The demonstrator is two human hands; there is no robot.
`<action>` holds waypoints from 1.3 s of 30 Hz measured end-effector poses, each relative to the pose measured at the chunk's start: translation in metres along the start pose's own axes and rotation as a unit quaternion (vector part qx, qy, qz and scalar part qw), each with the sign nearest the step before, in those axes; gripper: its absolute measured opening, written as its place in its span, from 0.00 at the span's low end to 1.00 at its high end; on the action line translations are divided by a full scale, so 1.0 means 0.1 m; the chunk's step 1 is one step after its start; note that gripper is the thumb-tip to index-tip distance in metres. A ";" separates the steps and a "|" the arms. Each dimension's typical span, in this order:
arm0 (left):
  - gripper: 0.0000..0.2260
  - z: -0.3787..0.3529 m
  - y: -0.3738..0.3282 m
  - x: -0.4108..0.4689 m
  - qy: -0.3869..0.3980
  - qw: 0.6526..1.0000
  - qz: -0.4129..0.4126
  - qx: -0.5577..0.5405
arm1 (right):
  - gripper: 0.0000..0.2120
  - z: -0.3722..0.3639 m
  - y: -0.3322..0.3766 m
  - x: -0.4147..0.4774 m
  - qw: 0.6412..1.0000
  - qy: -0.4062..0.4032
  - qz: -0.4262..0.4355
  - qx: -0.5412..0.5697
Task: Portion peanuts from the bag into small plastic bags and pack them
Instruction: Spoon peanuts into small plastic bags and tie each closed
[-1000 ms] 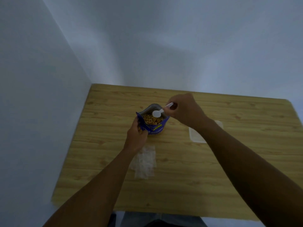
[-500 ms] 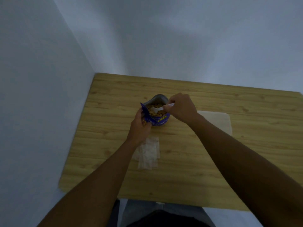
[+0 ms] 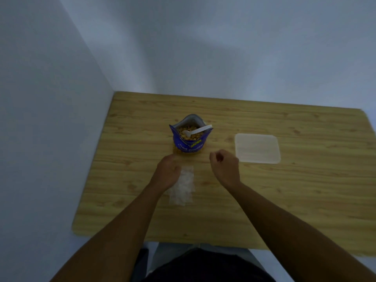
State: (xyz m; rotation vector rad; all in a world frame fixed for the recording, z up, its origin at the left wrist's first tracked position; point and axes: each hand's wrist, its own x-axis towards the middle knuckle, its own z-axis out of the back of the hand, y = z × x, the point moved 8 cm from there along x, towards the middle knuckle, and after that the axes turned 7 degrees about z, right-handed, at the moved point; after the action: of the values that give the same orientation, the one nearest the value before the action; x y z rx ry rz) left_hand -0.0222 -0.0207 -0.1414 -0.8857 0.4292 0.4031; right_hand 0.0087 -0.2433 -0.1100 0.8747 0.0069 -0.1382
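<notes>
You released spoon (image 3: 196, 131), left it in open peanut bag (image 3: 190, 147) mid-table. Left hand (image 3: 167, 173) dropped onto small plastic bags (image 3: 184, 186), grip unclear; right hand (image 3: 224, 166) hung loosely curled, empty. Bag pickup likely next

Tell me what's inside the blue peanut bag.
Peanuts and a white spoon, bowl among them, handle over the rim of the bag. Its wall hides their depth.

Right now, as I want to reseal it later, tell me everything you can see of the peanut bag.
The peanut bag is a blue stand-up pouch with yellow and white lettering and a silvery lining. It stands upright on the wooden table, mouth open, peanuts showing. A white spoon lies inside, its handle over the rim. Neither the left hand nor the right hand grips it.
</notes>
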 end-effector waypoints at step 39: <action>0.16 0.03 0.10 -0.18 -0.028 0.994 -0.099 0.032 | 0.02 -0.52 -0.07 -0.30 0.961 0.262 0.037 0.082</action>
State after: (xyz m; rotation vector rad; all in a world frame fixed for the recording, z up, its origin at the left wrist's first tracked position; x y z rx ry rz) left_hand -0.0425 -0.0153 -0.1370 -0.8442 0.2987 0.2302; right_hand -0.0194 -0.2045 -0.1472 1.0551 0.4626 0.1695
